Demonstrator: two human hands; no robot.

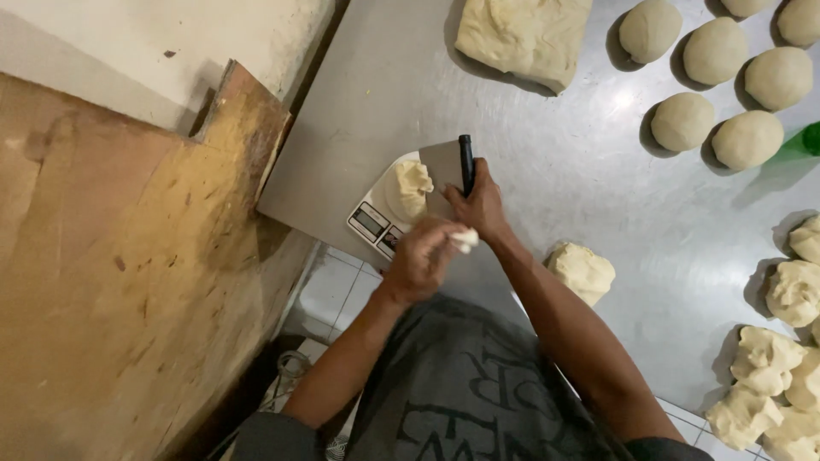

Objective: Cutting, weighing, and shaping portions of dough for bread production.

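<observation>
dough work at a steel table point(547, 188), seen from over my own arms: my right hand point(483, 205) is closed round the black handle of a metal bench scraper point(446, 164), blade standing just beyond my knuckles, while my left hand point(420, 256) is curled shut with a small scrap of dough point(465, 239) pinched at its fingertips, right against the right wrist. just ahead of both hands a white kitchen scale point(373, 224) sits at the table's near left corner, carrying one lump of dough point(412, 188) on its platform. i judge the scale to be the weak point: it stands close to the table edge, and a push from the scraper or a heavy drop of the scrap could shove it off or upset the reading; the sticky scrap could also cling to my fingers rather than fall clean. counted: one scale, one scraper, one lump on the scale, one rough piece point(582, 271) just right of my right forearm, one big slab point(523, 36) far ahead of the hands, seven smooth rounded balls point(683, 121) far ahead to the right with some cut by the frame, and a heap of rough portions point(764, 358) well off to the right, too bunched to count surely. a green object point(810, 138) shows at the far right edge.
</observation>
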